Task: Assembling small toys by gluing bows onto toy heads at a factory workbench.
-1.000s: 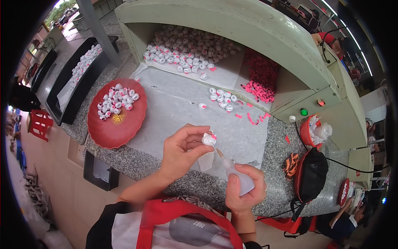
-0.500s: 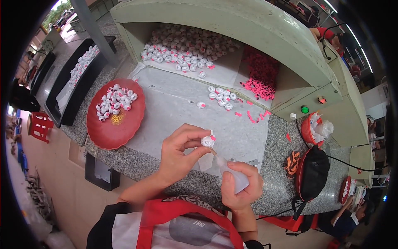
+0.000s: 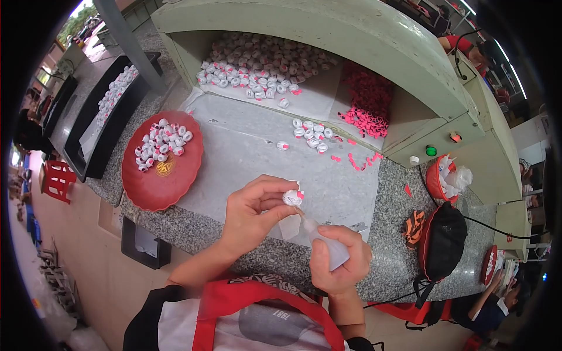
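Between its thumb and fingertips, my left hand point(image 3: 252, 210) pinches a small white figurine head point(image 3: 292, 198) with a pink bow on it. My right hand point(image 3: 339, 257) is wrapped round a translucent squeeze bottle point(image 3: 331, 248). The bottle's thin nozzle points up and left, its tip at the underside of the piece; whether they touch is hard to tell. Beyond my hands, one loose white piece point(image 3: 282, 145) lies on the pale paper sheet point(image 3: 234, 146), near a cluster of similar pieces point(image 3: 312, 136). Several small pink bows point(image 3: 356, 163) are scattered to their right.
A red scalloped plate point(image 3: 158, 196) of white pieces stands at left. Under the green cabinet hood point(image 3: 328, 29) lie heaps of white pieces point(image 3: 257, 64) and pink bows point(image 3: 366, 120). At right are a red basket point(image 3: 434, 181) and a black bag point(image 3: 443, 243). A co-worker point(image 3: 497, 304) sits far right.
Both hands keep nearly the same pose. The bottle and right hand have shifted slightly to the left, and the held piece has turned a little.
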### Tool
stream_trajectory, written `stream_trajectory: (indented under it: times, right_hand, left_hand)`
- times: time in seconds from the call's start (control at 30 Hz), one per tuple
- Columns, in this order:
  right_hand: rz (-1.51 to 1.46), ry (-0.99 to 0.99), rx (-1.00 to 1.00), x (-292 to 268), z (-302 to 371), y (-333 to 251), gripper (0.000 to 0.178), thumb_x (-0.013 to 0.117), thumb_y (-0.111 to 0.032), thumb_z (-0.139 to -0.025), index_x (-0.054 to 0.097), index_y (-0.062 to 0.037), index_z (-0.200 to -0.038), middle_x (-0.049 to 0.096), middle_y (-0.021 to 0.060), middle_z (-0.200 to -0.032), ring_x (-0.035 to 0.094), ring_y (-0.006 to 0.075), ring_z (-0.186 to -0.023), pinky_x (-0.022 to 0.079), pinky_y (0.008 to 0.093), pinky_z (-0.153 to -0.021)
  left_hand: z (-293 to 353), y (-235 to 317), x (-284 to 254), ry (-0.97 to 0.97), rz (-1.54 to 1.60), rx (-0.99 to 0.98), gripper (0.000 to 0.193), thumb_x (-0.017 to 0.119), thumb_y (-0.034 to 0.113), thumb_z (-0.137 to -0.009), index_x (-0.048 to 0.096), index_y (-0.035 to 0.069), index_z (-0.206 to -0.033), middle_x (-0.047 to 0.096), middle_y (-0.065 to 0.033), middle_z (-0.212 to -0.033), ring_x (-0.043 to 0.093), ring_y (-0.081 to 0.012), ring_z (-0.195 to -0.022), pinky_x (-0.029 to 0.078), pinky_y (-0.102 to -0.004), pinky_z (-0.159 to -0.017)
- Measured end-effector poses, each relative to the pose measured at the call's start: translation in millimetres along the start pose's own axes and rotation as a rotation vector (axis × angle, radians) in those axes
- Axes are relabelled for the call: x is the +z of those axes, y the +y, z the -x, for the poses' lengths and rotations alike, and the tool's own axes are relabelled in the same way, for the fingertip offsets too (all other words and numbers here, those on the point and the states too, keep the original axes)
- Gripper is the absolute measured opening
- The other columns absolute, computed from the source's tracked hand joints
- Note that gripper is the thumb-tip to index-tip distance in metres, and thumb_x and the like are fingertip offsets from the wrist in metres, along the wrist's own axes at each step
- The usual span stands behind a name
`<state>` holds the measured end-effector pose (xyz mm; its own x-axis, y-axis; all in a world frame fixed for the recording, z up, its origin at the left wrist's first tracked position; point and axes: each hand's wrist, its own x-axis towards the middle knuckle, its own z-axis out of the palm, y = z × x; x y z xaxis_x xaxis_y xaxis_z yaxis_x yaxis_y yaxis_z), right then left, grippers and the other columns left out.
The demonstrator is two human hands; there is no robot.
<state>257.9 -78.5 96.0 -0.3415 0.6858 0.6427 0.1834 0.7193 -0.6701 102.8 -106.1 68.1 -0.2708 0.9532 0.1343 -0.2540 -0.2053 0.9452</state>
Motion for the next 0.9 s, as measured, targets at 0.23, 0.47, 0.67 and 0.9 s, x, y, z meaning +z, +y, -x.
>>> stream_trajectory:
  times: [0.23,0.47,0.67,0.9]
  right_hand:
    - [-0.028,0.028,-0.020,-4,3,1,0.023,0.061,0.001,-0.063,0.054,0.0020,-0.085,0.059,0.0103,-0.068,0.055,0.0199,-0.048,0.043,0.0269,-0.044]
    - [-0.041,0.032,-0.020,-4,3,2,0.023,0.060,0.001,-0.063,0.055,0.0018,-0.085,0.058,0.0096,-0.066,0.054,0.0192,-0.046,0.042,0.0264,-0.043]
    - [0.054,0.011,0.091,-10,5,-5,0.015,0.059,-0.007,-0.068,0.057,0.0005,-0.080,0.061,0.0114,-0.071,0.058,0.0211,-0.057,0.046,0.0274,-0.054]
    - [0.014,-0.022,0.156,-8,2,-10,0.013,0.059,-0.008,-0.069,0.058,-0.0010,-0.080,0.061,0.0098,-0.069,0.058,0.0190,-0.057,0.045,0.0272,-0.053]
  left_hand:
    - [-2,2,-4,0.009,0.159,-0.240,0.033,0.058,-0.012,-0.070,0.051,-0.005,-0.102,0.058,-0.0166,-0.100,0.059,-0.0227,-0.089,0.050,-0.0307,-0.077]
    - [-3,1,-6,-0.010,0.227,-0.289,0.035,0.058,-0.012,-0.069,0.051,-0.004,-0.102,0.059,-0.0164,-0.099,0.059,-0.0260,-0.093,0.048,-0.0342,-0.081]
    - [-2,0,-8,0.000,0.213,-0.249,0.034,0.059,-0.012,-0.069,0.051,-0.003,-0.101,0.059,-0.0159,-0.099,0.059,-0.0254,-0.093,0.047,-0.0337,-0.081]
    - [-3,2,-8,-0.028,0.204,-0.255,0.034,0.059,-0.011,-0.070,0.051,-0.004,-0.102,0.059,-0.0157,-0.099,0.059,-0.0235,-0.092,0.049,-0.0311,-0.078]
